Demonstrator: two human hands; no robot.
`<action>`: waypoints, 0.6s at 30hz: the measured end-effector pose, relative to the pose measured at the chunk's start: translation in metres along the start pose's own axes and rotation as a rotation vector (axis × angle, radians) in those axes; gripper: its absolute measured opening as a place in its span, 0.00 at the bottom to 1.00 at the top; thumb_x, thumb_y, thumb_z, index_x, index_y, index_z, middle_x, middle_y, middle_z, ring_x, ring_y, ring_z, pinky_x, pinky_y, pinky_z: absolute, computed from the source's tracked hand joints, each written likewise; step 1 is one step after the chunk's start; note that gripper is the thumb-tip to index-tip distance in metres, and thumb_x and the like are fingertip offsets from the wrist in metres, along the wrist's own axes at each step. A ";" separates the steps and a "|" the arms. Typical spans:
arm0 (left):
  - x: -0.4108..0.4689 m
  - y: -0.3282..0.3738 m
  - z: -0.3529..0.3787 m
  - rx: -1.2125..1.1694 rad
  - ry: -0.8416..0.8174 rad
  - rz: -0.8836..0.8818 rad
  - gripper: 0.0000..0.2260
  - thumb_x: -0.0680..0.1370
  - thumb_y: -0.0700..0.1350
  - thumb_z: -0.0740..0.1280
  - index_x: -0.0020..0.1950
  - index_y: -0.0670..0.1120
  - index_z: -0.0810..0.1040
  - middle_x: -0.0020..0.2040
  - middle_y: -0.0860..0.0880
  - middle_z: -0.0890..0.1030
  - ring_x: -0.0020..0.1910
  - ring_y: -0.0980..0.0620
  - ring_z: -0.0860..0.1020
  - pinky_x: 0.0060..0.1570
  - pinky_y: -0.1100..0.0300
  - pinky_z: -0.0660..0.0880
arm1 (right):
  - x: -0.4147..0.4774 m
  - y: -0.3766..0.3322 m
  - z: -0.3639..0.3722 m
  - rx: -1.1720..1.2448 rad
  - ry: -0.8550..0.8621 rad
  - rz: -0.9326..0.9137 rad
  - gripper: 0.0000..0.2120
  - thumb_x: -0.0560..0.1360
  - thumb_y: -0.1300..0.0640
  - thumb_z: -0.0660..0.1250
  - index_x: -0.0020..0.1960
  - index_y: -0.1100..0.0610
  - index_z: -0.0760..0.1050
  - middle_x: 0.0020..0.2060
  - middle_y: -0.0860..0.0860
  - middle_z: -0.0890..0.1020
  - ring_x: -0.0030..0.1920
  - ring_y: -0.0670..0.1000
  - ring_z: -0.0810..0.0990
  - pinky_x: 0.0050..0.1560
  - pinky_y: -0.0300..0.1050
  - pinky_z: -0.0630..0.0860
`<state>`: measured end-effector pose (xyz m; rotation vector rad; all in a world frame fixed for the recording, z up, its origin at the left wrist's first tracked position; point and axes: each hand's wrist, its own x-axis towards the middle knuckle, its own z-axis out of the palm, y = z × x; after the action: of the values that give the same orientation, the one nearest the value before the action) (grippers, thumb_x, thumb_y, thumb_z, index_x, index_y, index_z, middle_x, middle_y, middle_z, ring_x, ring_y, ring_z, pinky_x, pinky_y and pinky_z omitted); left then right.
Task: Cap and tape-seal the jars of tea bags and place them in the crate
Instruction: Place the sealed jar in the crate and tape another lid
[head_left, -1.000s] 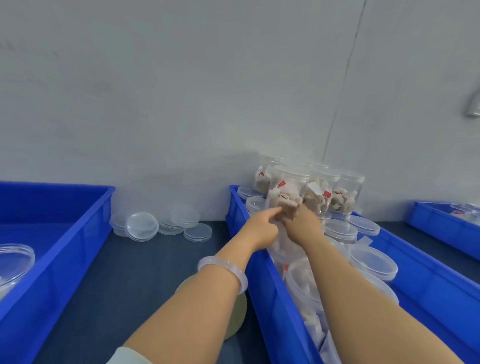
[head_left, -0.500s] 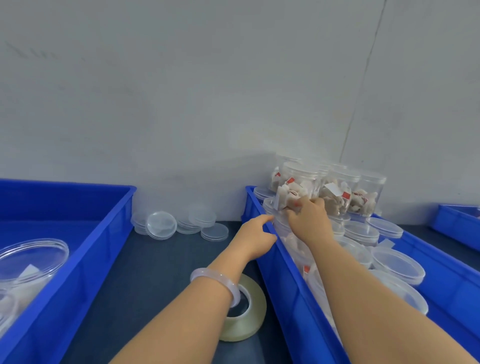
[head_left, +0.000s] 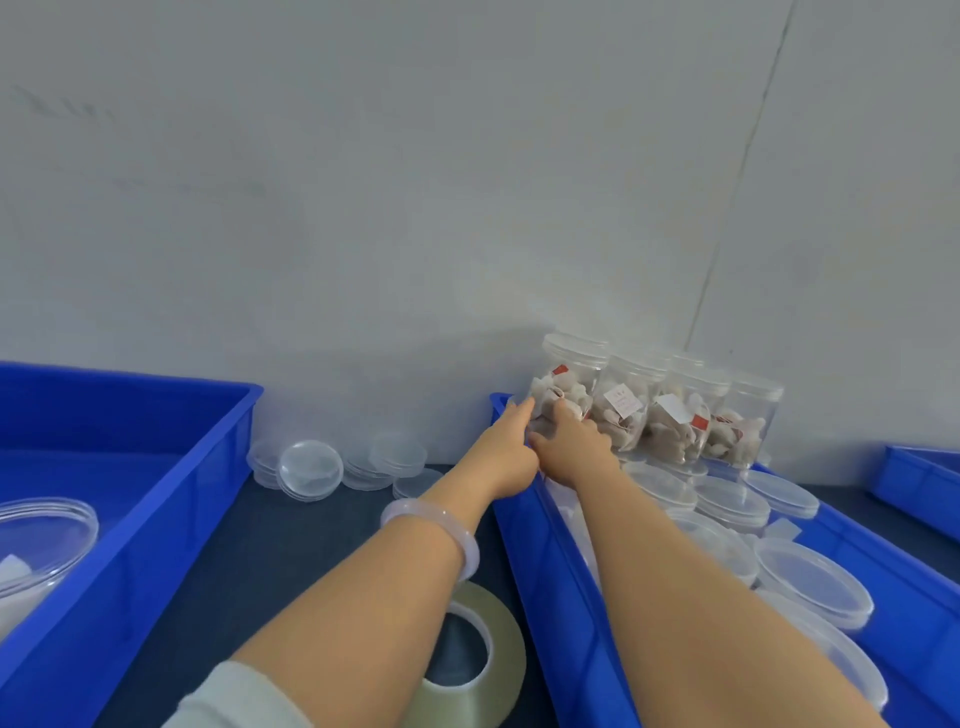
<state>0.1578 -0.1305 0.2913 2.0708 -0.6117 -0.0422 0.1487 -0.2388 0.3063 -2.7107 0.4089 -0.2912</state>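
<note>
Hands had set the clear plastic jar of tea bags (head_left: 569, 382) at the left end of the upper row of jars (head_left: 675, 415) in the blue plastic crate (head_left: 550, 571). The right hand (head_left: 571, 449) curled on it and the left hand (head_left: 501, 452) touched it with straight fingers; placing seemed nearly finished.

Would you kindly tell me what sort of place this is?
Probably a packing workbench: a blue crate holds capped jars of tea bags, loose lids lie by the wall, and a tape roll sits nearby.
</note>
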 end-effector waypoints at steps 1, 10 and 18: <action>0.008 0.004 -0.001 0.008 -0.013 0.010 0.35 0.76 0.30 0.52 0.79 0.51 0.47 0.79 0.49 0.48 0.76 0.47 0.57 0.68 0.59 0.61 | 0.003 0.000 0.001 -0.004 -0.015 0.005 0.31 0.78 0.49 0.61 0.76 0.51 0.51 0.70 0.60 0.64 0.68 0.64 0.62 0.63 0.57 0.64; 0.060 0.005 0.010 0.033 -0.106 -0.060 0.34 0.78 0.32 0.54 0.79 0.55 0.48 0.76 0.43 0.59 0.67 0.44 0.69 0.60 0.56 0.71 | 0.021 0.014 0.009 -0.123 -0.016 -0.032 0.37 0.77 0.53 0.62 0.77 0.51 0.42 0.69 0.61 0.67 0.68 0.63 0.65 0.64 0.56 0.64; 0.031 -0.007 -0.039 0.167 -0.019 -0.099 0.31 0.76 0.32 0.54 0.78 0.46 0.54 0.75 0.44 0.63 0.73 0.45 0.64 0.69 0.58 0.61 | 0.021 -0.002 0.003 -0.071 0.376 -0.159 0.16 0.78 0.57 0.59 0.61 0.65 0.72 0.57 0.65 0.77 0.59 0.65 0.75 0.56 0.55 0.71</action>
<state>0.1976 -0.1103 0.3138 2.2642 -0.5396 -0.0691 0.1699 -0.2423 0.3075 -2.7603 0.3085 -0.8526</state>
